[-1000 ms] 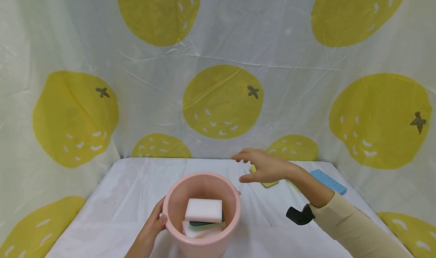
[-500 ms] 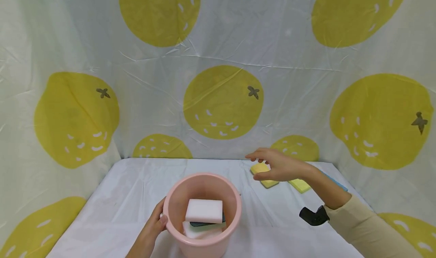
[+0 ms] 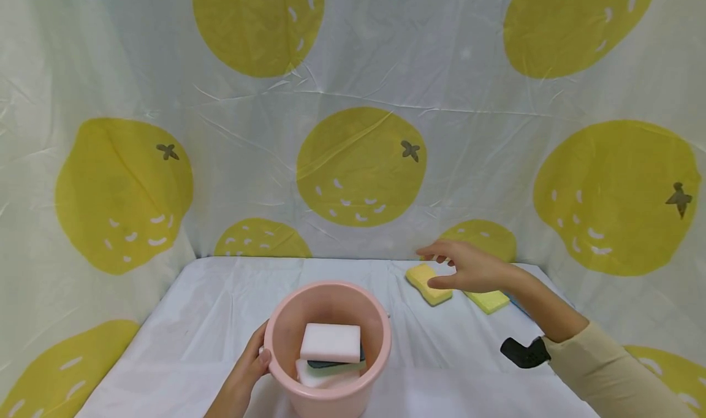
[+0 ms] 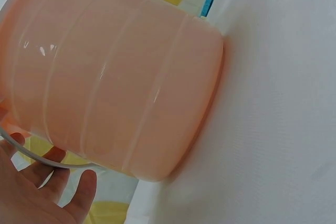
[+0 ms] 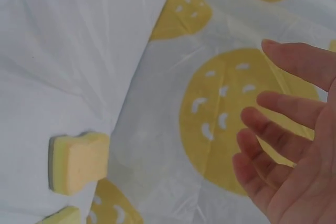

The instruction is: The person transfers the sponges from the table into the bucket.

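Note:
A pink bucket (image 3: 331, 402) stands at the front of the table. My left hand (image 3: 239, 375) grips its left side at the rim, thumb uppermost; in the left wrist view the fingers (image 4: 81, 192) lie by the pale handle (image 4: 37, 157). Inside the bucket a white sponge block (image 3: 330, 343) rests over a dark green layer (image 3: 324, 364) and another white block (image 3: 317, 378). My right hand (image 3: 469, 269) hovers with relaxed fingers and holds nothing. It overlaps a yellow notched sponge (image 3: 421, 278), which the right wrist view shows apart from the fingers.
A yellow-green sponge (image 3: 488, 302) lies to the right of the notched one. Beyond it a blue sponge (image 3: 517, 306) is mostly hidden by the right forearm. White cloth (image 3: 237, 301) covers the table, and a lemon-print curtain (image 3: 248, 179) hangs behind and at both sides.
My right hand has moved rightward, away from the bucket, uncovering the yellow sponges while the forearm now covers most of the blue one. The left hand and bucket have stayed in place.

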`<state>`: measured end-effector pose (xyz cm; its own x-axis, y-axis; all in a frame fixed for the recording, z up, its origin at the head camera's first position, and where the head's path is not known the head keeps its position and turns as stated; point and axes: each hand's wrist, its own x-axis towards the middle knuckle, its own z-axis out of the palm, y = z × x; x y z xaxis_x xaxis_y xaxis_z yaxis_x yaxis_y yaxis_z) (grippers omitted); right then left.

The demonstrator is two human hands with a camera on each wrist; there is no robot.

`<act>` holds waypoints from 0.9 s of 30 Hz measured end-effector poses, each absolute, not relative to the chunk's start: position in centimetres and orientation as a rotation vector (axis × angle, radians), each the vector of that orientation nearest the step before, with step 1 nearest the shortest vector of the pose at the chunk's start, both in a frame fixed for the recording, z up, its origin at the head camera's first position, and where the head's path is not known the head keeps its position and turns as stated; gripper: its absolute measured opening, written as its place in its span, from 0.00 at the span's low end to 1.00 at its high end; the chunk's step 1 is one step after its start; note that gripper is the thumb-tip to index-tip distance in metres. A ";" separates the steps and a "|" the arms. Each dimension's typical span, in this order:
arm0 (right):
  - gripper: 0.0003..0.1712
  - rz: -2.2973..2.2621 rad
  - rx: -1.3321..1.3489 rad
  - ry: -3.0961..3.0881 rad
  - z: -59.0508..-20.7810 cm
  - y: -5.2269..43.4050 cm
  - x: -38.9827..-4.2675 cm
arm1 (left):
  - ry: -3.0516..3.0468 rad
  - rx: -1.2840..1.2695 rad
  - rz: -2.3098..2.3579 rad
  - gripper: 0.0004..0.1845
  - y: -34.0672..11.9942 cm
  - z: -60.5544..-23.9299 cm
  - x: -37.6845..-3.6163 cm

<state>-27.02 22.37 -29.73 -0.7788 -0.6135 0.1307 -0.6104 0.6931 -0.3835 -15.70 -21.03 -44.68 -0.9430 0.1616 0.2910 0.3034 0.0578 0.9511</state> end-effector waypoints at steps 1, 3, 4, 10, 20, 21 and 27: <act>0.35 -0.655 -1.039 2.884 -29.8 22.6 -27.1 | -2.221 -0.483 -2.026 0.29 -21.1 -44.5 -15.6; 0.34 -0.663 -1.037 2.889 -29.9 23.1 -27.3 | -2.247 -0.484 -2.019 0.29 -21.1 -44.3 -15.5; 0.34 -0.666 -1.031 2.892 -30.0 23.4 -27.4 | -2.262 -0.475 -2.018 0.28 -21.1 -44.2 -15.4; 0.35 -0.703 -0.974 2.902 -30.5 25.3 -28.0 | -2.311 -0.456 -2.017 0.28 -21.1 -43.8 -15.3; 0.39 -0.740 -0.869 2.909 -30.6 27.6 -28.1 | -2.281 -0.467 -2.010 0.28 -21.0 -43.9 -15.3; 0.39 -0.750 -0.849 2.906 -30.7 27.9 -28.1 | -2.278 -0.463 -2.010 0.28 -21.0 -43.9 -15.3; 0.39 -0.766 -0.758 2.936 -31.3 29.4 -28.4 | -2.262 -0.450 -2.017 0.28 -21.0 -44.2 -15.4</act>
<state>-28.43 29.40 -31.27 -0.8826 -0.4582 0.1056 -0.4514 0.7626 -0.4634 -15.38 -20.98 -44.16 -0.9539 0.1655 0.2505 0.2678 0.0917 0.9591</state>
